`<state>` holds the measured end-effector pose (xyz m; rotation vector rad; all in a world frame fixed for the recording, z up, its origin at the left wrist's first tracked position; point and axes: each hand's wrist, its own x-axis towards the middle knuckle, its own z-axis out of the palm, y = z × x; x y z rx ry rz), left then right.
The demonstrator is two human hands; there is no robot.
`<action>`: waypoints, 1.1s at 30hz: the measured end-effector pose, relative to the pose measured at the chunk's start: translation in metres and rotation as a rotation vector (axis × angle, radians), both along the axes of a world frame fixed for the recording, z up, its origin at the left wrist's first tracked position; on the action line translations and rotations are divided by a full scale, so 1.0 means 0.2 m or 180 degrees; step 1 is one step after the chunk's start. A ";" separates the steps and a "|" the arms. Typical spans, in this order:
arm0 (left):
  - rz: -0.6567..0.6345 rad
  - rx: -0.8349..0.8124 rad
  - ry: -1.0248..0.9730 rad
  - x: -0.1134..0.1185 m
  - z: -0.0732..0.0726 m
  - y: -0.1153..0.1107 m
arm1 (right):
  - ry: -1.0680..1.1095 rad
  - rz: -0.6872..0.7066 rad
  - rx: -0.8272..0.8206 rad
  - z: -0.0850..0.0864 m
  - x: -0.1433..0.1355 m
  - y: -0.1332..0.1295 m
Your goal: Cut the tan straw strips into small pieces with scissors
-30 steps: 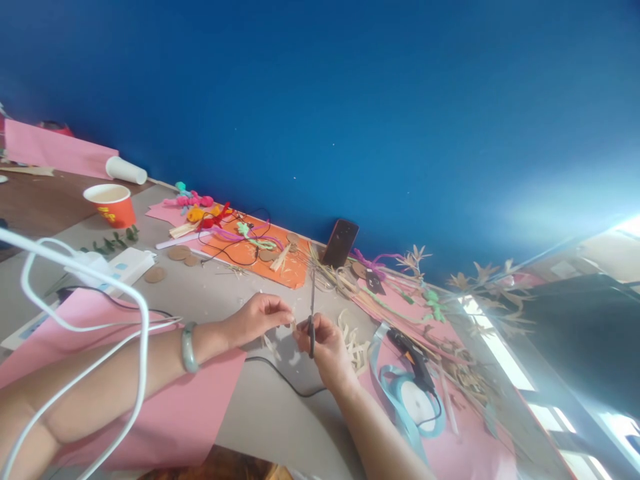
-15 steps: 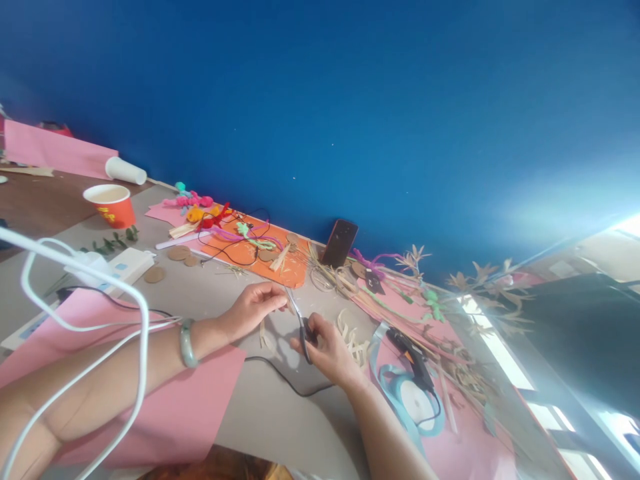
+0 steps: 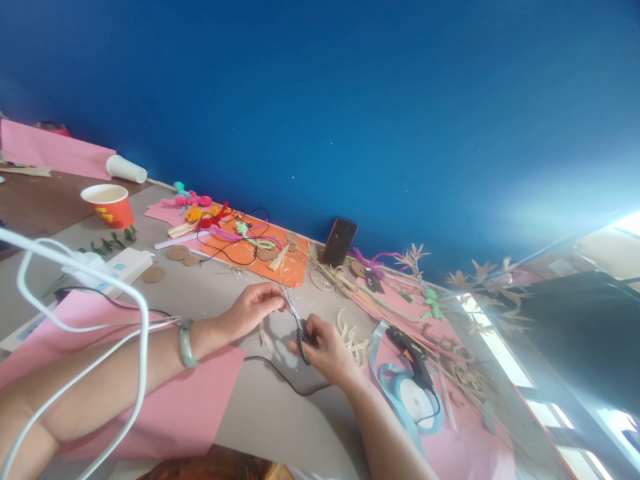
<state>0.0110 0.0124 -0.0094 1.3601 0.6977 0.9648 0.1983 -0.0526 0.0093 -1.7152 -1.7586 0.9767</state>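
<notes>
My right hand (image 3: 325, 347) is closed round the black handles of a pair of scissors (image 3: 294, 312). Their metal blades point up and left, right beside the fingertips of my left hand (image 3: 257, 308). Thumb and forefinger of that left hand are pinched together; what sits between them is too small to make out. Below the left fingers a thin pale strip (image 3: 263, 335) shows, and I cannot tell whether it hangs from them or lies on the table. Several curled pale strips (image 3: 353, 340) lie just beyond my right hand.
A glue gun (image 3: 413, 353) and a blue ribbon roll (image 3: 417, 400) lie on pink paper at right. A phone (image 3: 340, 241) leans on the blue wall. At left are a paper cup (image 3: 109, 207), a power strip (image 3: 125, 267) and a white cable (image 3: 144, 347) crossing in front of my left arm.
The scissors have shifted slightly left, and their blades now lie closer to my left fingertips. My left hand stays pinched in nearly the same place.
</notes>
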 end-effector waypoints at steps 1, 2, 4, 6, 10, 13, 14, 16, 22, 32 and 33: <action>-0.0004 0.0002 -0.0003 0.00 0.00 0.00 | 0.0034 -0.0007 -0.0023 0.00 0.00 0.00; -0.0002 0.0006 0.0001 0.00 0.00 0.00 | 0.0074 -0.0015 -0.0045 0.00 0.00 0.00; -0.0004 -0.0008 0.0035 0.00 0.00 0.00 | 0.0176 -0.0024 -0.0079 0.00 0.00 0.00; -0.0018 -0.0062 0.0073 -0.01 0.00 0.00 | 0.0291 -0.0013 -0.0093 0.01 0.00 0.00; -0.0014 -0.0141 0.0050 -0.01 0.02 0.00 | 0.0422 0.0045 -0.0128 0.00 0.01 0.00; -0.0020 -0.0098 0.0057 -0.01 0.02 0.00 | 0.0418 0.0084 -0.0161 -0.02 0.03 0.00; -0.0026 -0.0093 0.0060 -0.01 0.02 0.00 | 0.0419 0.0096 -0.0170 -0.03 0.04 0.00; -0.0024 -0.0099 0.0055 0.00 0.01 0.00 | 0.0437 0.0102 -0.0186 -0.04 0.04 0.00; 0.0095 -0.0096 0.0025 0.00 0.00 0.01 | 0.0542 -0.0010 -0.0166 -0.02 0.02 0.01; 0.0238 -0.0926 -0.0539 0.01 -0.01 0.03 | 0.0037 0.0054 0.0082 0.09 0.03 0.00; 0.0254 -0.0994 -0.0612 0.01 -0.01 0.04 | -0.0028 0.0089 0.0060 0.10 0.03 0.00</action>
